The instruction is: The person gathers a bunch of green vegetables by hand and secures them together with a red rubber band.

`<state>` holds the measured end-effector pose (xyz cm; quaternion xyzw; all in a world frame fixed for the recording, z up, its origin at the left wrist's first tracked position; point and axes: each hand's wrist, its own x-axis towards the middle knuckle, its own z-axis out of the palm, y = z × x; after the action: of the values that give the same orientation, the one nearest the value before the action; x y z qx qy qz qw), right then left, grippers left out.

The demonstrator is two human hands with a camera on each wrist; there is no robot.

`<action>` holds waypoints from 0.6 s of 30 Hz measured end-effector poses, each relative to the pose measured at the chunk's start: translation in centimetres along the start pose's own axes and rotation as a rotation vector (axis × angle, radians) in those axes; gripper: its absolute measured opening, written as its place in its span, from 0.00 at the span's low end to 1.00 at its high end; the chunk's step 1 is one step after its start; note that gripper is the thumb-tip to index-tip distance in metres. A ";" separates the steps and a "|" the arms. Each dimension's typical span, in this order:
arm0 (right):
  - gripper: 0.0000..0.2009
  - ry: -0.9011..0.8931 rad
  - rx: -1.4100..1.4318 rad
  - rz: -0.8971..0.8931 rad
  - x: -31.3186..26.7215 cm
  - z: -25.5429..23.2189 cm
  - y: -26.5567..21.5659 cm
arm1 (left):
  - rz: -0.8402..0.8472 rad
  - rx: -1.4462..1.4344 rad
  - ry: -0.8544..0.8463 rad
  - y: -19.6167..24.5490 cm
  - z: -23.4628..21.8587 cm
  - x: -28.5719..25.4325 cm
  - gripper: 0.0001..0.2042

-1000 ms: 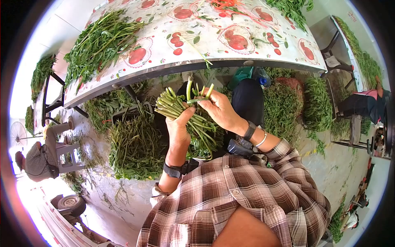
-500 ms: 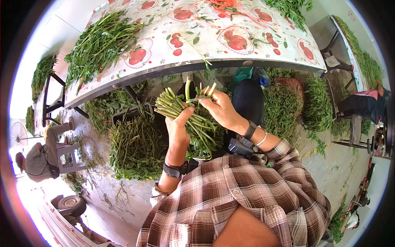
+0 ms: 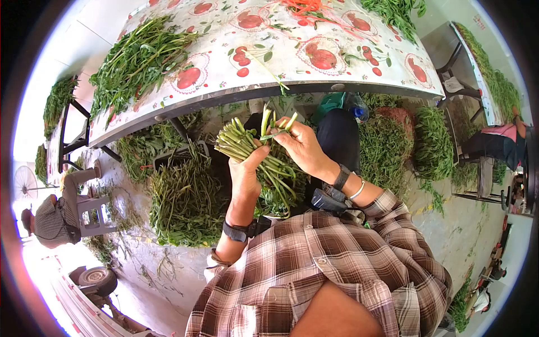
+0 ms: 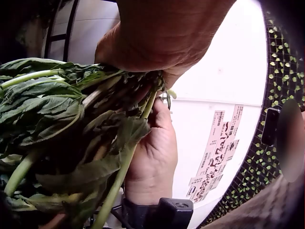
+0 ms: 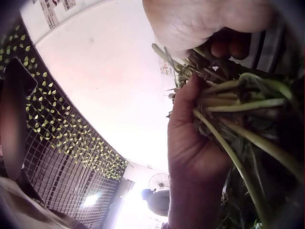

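My left hand [image 3: 245, 171] grips a thick bunch of leafy green stems [image 3: 276, 177], its thumb across them. The cut ends point up and to the left; leaves hang below toward my lap. Close beside it, my right hand [image 3: 303, 150] pinches a few stems between thumb and fingers, their pale ends poking up past the knuckles. One thicker stem [image 3: 265, 121] stands upright between the hands. In the left wrist view, wilted-looking leaves [image 4: 52, 107] of the bunch fill the left side. In the right wrist view, several stems [image 5: 248, 103] fan out from the left hand's grip.
A table with a fruit-print cloth [image 3: 213, 62] stands ahead, bearing a leafy pile [image 3: 143, 59] and red strips [image 3: 306, 7]. A heaped crate of greens [image 3: 185, 196] is at my left, more greens [image 3: 384, 149] at my right. Someone sits on a stool [image 3: 92, 213] far left.
Both hands and the bunch have shifted slightly to the right. The upright stem between them now leans more to the right. My grips look the same.
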<state>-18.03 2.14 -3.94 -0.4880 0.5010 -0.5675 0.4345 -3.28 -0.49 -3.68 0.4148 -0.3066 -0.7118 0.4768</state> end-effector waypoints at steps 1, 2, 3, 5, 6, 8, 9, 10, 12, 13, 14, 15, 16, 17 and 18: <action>0.08 0.000 0.000 -0.001 0.0 0.0 0.0 | 0.013 0.010 0.001 0.0 0.0 0.0 0.11; 0.08 0.011 0.030 0.011 -0.1 0.0 -0.1 | 0.014 0.010 0.000 0.0 0.0 0.0 0.11; 0.08 0.022 0.061 0.024 -0.1 0.0 -0.1 | 0.005 0.016 -0.003 -0.1 -0.1 0.1 0.11; 0.08 0.017 0.043 0.019 0.0 -0.1 0.0 | -0.004 0.023 -0.006 0.0 -0.1 0.1 0.11; 0.08 0.012 0.025 0.014 0.1 -0.2 0.0 | -0.009 0.024 -0.008 0.0 0.0 0.1 0.11; 0.07 0.025 0.032 0.013 0.1 -0.1 -0.2 | -0.013 0.025 -0.010 0.0 0.1 0.0 0.11; 0.07 0.039 0.039 0.013 0.1 0.0 -0.3 | -0.009 0.031 -0.016 0.0 0.1 0.1 0.12; 0.07 0.040 0.039 0.012 0.1 -0.1 -0.3 | -0.005 0.038 -0.021 0.1 0.2 0.1 0.12; 0.06 0.004 -0.063 0.041 0.2 -0.4 -0.2 | -0.011 0.059 -0.022 0.0 0.2 0.1 0.12; 0.06 0.004 -0.063 0.041 0.2 -0.4 -0.1 | -0.018 0.080 -0.023 0.0 0.1 0.1 0.12; 0.05 0.010 -0.042 0.034 0.2 -0.3 0.0 | -0.018 0.080 -0.023 -0.1 0.2 0.1 0.12; 0.05 0.017 -0.021 0.027 0.2 -0.3 0.0 | 0.004 0.081 -0.009 -0.2 0.2 0.1 0.12; 0.05 0.018 -0.021 0.027 0.2 -0.2 0.1 | 0.025 0.081 0.005 -0.3 0.3 0.0 0.12; 0.05 0.021 -0.006 0.024 0.2 0.0 0.1 | 0.024 0.082 0.005 -0.3 0.3 0.0 0.12; 0.05 0.023 0.009 0.020 0.2 0.1 0.1 | 0.024 0.081 0.018 -0.3 0.3 0.0 0.11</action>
<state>-17.95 1.94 -4.01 -0.4746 0.5083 -0.5710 0.4363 -3.67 -0.33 -3.75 0.4364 -0.3360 -0.6893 0.4707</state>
